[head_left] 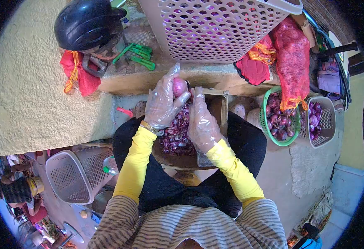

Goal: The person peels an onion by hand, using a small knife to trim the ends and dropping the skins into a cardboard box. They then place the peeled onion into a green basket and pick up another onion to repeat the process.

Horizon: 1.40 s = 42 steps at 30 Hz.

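My left hand, in a clear plastic glove, is closed around a peeled-looking purple-red onion. Just right of the onion is my right hand, gloved too, its fingers drawn together; a small dark piece shows by its fingertips, but what it grips is hidden. Below both hands, between my knees, stands a cardboard box with a heap of purple onion skins in it.
A large perforated basket of onions stands ahead on the ledge. Red mesh sacks lie to its right. A green basket of onions and a smaller basket are at right. Another basket lies tipped at left.
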{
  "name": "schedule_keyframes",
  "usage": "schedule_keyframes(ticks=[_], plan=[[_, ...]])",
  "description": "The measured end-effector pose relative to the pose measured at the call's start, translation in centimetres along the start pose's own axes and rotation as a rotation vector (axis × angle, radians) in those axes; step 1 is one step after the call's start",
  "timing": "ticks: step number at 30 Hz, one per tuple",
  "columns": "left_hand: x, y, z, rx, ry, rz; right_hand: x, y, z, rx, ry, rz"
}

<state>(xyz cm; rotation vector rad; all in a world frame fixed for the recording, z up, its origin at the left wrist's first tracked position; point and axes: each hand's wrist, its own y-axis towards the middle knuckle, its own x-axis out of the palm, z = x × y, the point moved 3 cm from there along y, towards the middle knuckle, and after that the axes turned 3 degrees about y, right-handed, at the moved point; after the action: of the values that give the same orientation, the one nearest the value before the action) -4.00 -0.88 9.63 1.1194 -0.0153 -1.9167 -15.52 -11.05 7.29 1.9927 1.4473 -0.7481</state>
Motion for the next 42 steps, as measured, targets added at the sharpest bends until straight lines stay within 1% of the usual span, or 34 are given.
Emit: schedule_keyframes(ticks=[1,2,4,8,9,11,13,14,15,16,17,18,19,20,21,23,24,25,27,28,29,30,31,32,33,34,35,36,37,39,40,42], plan=[[0.0,-0.1,0.2,-0.01,0.012,-0.005,-0.1,0.0,0.0,0.065,0.073,-0.031],[0.1,-0.2,0.4,-0.02,0.022,-0.011,-0.4,0.0,-0.2,0.068,0.072,-0.031],[0.5,-0.3,-0.2,-0.049,0.01,-0.018,-1.5,0.5,-1.0,0.138,0.165,-0.05],[0.4,-0.5,-0.2,-0.106,-0.014,-0.042,-0.9,-0.1,-0.8,0.15,0.203,-0.055],[0.6,-0.5,0.1,-0.106,-0.016,-0.046,-0.6,0.2,-0.5,0.137,0.162,-0.036],[0.6,-0.3,0.6,-0.062,-0.085,0.021,-0.8,0.2,-0.4,0.122,0.119,-0.012],[0.5,-0.2,0.1,-0.094,-0.106,-0.001,-1.8,-0.1,-1.5,0.313,0.25,-0.132],[0.5,-0.1,-0.2,-0.122,-0.125,-0.026,-0.9,-0.2,-0.6,0.311,0.251,-0.132],[0.4,0.0,-0.3,-0.121,-0.123,-0.026,0.3,-0.2,0.7,0.163,0.233,-0.036],[0.4,0.0,-0.5,-0.149,-0.217,-0.027,0.3,0.0,0.9,0.015,0.214,0.059],[0.4,-0.1,-0.8,-0.18,-0.311,-0.027,0.1,0.0,1.7,0.014,0.215,0.056],[0.7,-0.3,-1.2,-0.185,-0.308,-0.025,-1.0,0.3,1.7,-0.072,0.314,0.154],[1.1,-0.4,-1.9,-0.282,-0.517,-0.013,-2.2,0.4,1.3,-0.157,0.413,0.252],[1.6,-0.5,-2.5,-0.377,-0.726,0.0,-2.9,0.2,0.9,-0.006,0.599,0.212],[1.6,-0.4,-2.5,-0.377,-0.725,0.001,-3.7,0.3,0.4,-0.006,0.601,0.211],[2.2,-0.2,-2.2,-0.495,-1.45,-0.031,-4.1,0.3,1.1,0.323,0.919,0.016],[2.1,-0.1,-1.9,-0.542,-1.542,-0.009,-3.9,1.2,1.5,0.183,0.949,0.014],[2.2,-0.1,-1.9,-0.541,-1.542,-0.009,-3.8,1.4,1.8,0.182,0.949,0.014],[2.4,-0.1,-2.0,-0.577,-1.673,-0.014,-4.5,1.9,1.6,0.075,0.81,0.138],[2.5,-0.1,-2.0,-0.575,-1.671,-0.012,-4.3,2.5,2.4,0.018,0.783,0.107],[2.8,-0.1,-2.0,-0.635,-1.723,0.013,-4.6,2.9,2.6,0.016,0.784,0.106],[2.9,-0.1,-2.1,-0.696,-1.776,0.038,-5.4,3.3,2.1,0.063,0.709,0.101],[3.0,-0.1,-2.4,-0.695,-1.777,0.04,-5.9,3.9,1.9,0.11,0.632,0.097],[3.3,-0.2,-2.8,-0.722,-1.833,0.002,-5.0,4.9,2.8,0.105,0.744,0.154],[3.3,-0.1,-2.6,-0.749,-1.888,-0.038,-5.5,5.5,2.6,0.103,0.742,0.154],[3.3,0.0,-2.4,-0.747,-1.888,-0.038,-6.3,6.0,1.8,0.081,0.531,0.09],[3.4,-0.1,-2.1,-0.787,-1.859,0.035,-6.6,6.4,1.4,0.059,0.321,0.027],[3.3,0.0,-1.7,-0.828,-1.829,0.108,-5.8,6.7,1.7,0.094,0.348,0.051],[3.3,0.1,-1.2,-0.829,-1.828,0.109,-5.2,6.8,1.9,0.094,0.349,0.05],[3.5,0.2,-0.5,-0.851,-1.827,0.086,-4.5,6.7,2.0,0.063,0.293,0.06],[4.1,-0.3,-1.1,-0.82,-1.894,0.034,-4.9,6.8,1.6,0.091,0.261,0.048],[4.4,-0.6,-1.3,-0.809,-1.934,0.025,-4.7,7.0,2.3,0.118,0.307,0.045]])
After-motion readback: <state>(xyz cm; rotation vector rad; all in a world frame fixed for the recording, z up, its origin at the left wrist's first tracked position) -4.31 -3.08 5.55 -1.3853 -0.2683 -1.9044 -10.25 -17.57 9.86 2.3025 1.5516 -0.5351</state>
